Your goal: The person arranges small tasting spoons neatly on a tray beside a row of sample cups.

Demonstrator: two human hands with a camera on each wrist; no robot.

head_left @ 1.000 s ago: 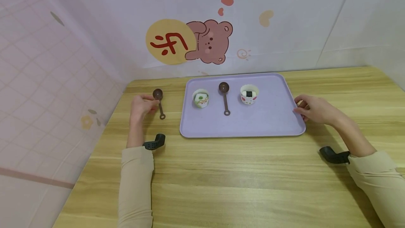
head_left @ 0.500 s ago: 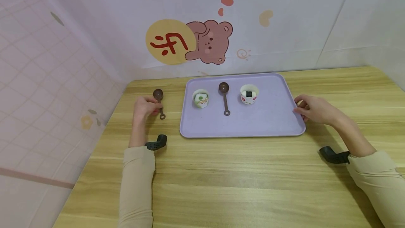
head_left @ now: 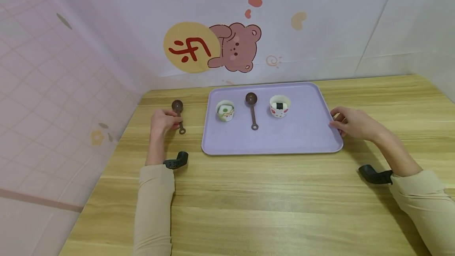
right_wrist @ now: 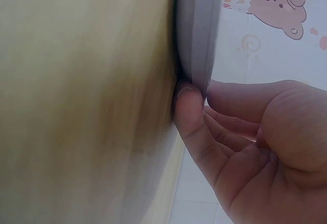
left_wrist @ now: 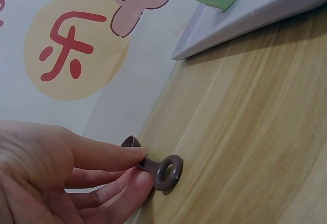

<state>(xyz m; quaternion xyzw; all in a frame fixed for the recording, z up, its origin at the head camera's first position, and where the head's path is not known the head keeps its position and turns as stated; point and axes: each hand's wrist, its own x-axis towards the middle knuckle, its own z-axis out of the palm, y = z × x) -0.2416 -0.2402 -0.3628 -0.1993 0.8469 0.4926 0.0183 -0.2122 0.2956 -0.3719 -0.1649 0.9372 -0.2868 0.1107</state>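
My left hand (head_left: 164, 121) pinches the handle of a brown measuring spoon (head_left: 177, 106) that lies on the table left of the tray. In the left wrist view the spoon's ring end (left_wrist: 169, 174) sticks out past my thumb and forefinger. My right hand (head_left: 355, 122) grips the right rim of the lilac tray (head_left: 302, 139), thumb on one side and a finger under the edge in the right wrist view. On the tray lie a second brown measuring spoon (head_left: 253, 113), a green-patterned paper cup (head_left: 226, 115) with a white-and-green piece, and a red-patterned cup (head_left: 279, 112) with a black-banded white piece.
The wooden table (head_left: 249, 200) stretches in front of the tray. A printed wall sheet (head_left: 320, 50) stands right behind the table, and another patterned sheet (head_left: 53, 110) borders its left side. A black wrist mount (head_left: 177, 160) juts out from each forearm.
My left hand has moved slightly right and its fingers have come onto the spoon's handle. The spoon, the tray and my right hand stay in place.
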